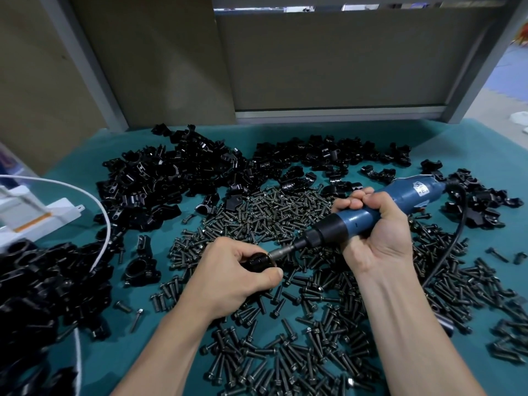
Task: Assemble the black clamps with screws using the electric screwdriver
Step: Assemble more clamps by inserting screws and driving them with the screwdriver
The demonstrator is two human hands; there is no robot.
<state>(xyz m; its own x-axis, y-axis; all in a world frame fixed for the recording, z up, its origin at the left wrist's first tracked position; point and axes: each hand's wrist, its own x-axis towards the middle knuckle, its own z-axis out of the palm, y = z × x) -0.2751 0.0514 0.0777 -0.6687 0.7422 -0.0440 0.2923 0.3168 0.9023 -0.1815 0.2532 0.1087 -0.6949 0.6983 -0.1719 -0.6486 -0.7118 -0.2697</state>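
The left hand (237, 281) curls palm-down round a black clamp (257, 262), its thumb lying along the near side and its forearm reaching in from the lower left. The right hand (377, 235) wraps its fingers round the electric screwdriver (354, 222), with the forearm rising from the lower right. Both forearms are bare.

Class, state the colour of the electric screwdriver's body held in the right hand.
Blue, with a black collar near the bit; the electric screwdriver shows best in the head view.
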